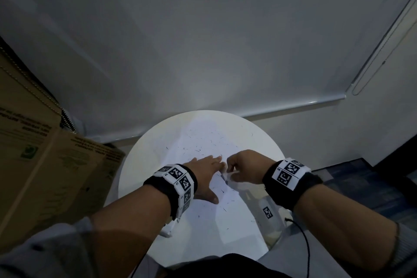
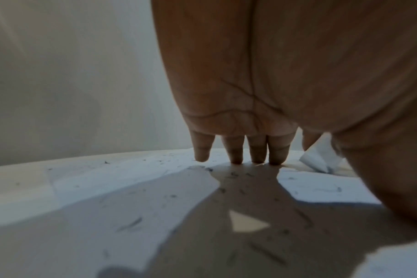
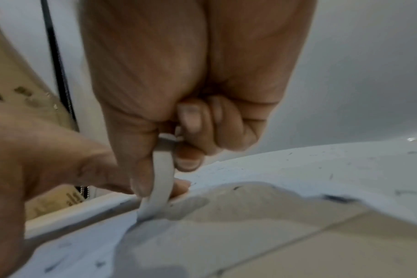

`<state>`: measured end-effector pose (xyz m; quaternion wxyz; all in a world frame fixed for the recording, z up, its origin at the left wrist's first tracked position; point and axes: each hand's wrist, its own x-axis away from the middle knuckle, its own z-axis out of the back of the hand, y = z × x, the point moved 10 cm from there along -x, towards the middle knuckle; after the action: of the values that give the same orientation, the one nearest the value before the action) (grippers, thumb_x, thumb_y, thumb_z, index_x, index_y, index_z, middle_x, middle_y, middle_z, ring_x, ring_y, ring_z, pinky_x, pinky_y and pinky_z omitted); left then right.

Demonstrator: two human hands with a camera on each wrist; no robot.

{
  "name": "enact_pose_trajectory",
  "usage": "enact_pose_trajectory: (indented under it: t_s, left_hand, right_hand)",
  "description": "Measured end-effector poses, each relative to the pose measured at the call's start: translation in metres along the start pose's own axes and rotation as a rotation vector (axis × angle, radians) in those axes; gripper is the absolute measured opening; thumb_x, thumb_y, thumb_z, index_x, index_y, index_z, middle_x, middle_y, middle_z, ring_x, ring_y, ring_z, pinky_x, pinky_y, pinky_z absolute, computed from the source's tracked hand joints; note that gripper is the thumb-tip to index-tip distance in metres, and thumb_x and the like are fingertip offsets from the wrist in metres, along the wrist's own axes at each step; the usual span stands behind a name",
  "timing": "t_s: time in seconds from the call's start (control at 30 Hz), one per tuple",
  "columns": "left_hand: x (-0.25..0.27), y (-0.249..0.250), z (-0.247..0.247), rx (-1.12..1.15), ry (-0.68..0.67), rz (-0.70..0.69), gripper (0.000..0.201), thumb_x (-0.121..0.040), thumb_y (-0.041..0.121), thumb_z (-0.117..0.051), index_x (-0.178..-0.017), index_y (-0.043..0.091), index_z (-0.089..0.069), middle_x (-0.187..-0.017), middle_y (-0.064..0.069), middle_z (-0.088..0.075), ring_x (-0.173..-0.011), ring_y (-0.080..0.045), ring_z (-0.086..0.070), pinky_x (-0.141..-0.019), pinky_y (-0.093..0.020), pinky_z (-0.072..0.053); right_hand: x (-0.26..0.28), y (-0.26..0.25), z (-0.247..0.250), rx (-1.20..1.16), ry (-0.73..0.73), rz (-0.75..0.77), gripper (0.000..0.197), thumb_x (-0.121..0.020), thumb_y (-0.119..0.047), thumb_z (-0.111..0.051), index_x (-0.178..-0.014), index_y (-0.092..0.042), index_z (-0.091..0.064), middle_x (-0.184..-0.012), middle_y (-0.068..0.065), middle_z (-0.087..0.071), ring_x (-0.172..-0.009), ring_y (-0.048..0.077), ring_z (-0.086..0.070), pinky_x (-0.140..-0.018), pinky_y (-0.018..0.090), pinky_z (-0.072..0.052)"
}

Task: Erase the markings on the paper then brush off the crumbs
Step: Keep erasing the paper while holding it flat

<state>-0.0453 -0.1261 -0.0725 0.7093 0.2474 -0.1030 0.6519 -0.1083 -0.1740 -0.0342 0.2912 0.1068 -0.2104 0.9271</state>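
Note:
A white sheet of paper [image 1: 203, 142] lies on a round white table [image 1: 135, 165], strewn with several dark eraser crumbs [image 1: 198, 150]. My left hand [image 1: 206, 175] lies flat on the paper, fingers straight and pressing down [image 2: 255, 156]. My right hand [image 1: 239, 170] is curled round a white eraser [image 3: 161, 180], whose lower end touches the paper just right of the left fingertips. The eraser [image 2: 318, 159] also shows in the left wrist view, behind the left thumb. Crumbs [image 2: 131, 223] lie on the sheet under the left palm.
A brown cardboard box [image 1: 38, 165] stands against the table's left side. A white wall and a window ledge [image 1: 293, 106] rise just behind the table. A white tagged device [image 1: 268, 212] with a black cable [image 1: 304, 241] sits at the table's right edge.

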Motion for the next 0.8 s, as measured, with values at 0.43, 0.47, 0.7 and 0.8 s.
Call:
enact_pose_trajectory:
  t_s: [0.43,0.47,0.7,0.8]
  left_hand:
    - [-0.002,-0.002,-0.010,-0.047,-0.035,0.021,0.111,-0.078,0.055,-0.073,-0.156,0.022,-0.002,-0.163,0.006,0.009,-0.150,-0.014,0.007,-0.121,-0.050,-0.008]
    - [-0.003,-0.002,-0.011,-0.055,-0.042,0.023,0.112,-0.078,0.056,-0.073,-0.156,0.022,0.000,-0.163,0.006,0.011,-0.150,-0.015,0.008,-0.121,-0.050,-0.007]
    - [0.000,-0.001,-0.005,-0.001,0.002,0.019,0.104,-0.076,0.051,-0.077,-0.154,0.025,-0.014,-0.164,0.007,0.004,-0.150,-0.014,0.003,-0.121,-0.050,-0.010]
    - [-0.002,-0.003,-0.009,-0.043,-0.025,0.015,0.111,-0.078,0.055,-0.073,-0.156,0.023,-0.002,-0.164,0.007,0.009,-0.150,-0.014,0.006,-0.121,-0.049,-0.008]
  right_hand:
    - [0.011,-0.002,-0.020,-0.059,-0.087,0.031,0.009,-0.079,-0.018,-0.067,-0.088,-0.016,-0.069,-0.079,-0.006,-0.059,-0.073,0.011,-0.053,-0.067,0.021,-0.040]
    - [0.015,-0.004,-0.025,-0.061,-0.130,0.039,0.008,-0.079,-0.019,-0.068,-0.086,-0.016,-0.069,-0.078,-0.006,-0.060,-0.072,0.011,-0.053,-0.067,0.022,-0.042]
    - [0.001,0.002,-0.004,-0.005,0.027,-0.028,0.011,-0.083,-0.023,-0.063,-0.092,-0.019,-0.067,-0.091,0.001,-0.066,-0.077,0.012,-0.052,-0.068,0.021,-0.037]
    - [0.015,-0.012,-0.025,-0.061,-0.136,0.040,0.003,-0.081,-0.024,-0.067,-0.080,-0.023,-0.064,-0.075,-0.006,-0.059,-0.067,0.009,-0.050,-0.062,0.019,-0.038]
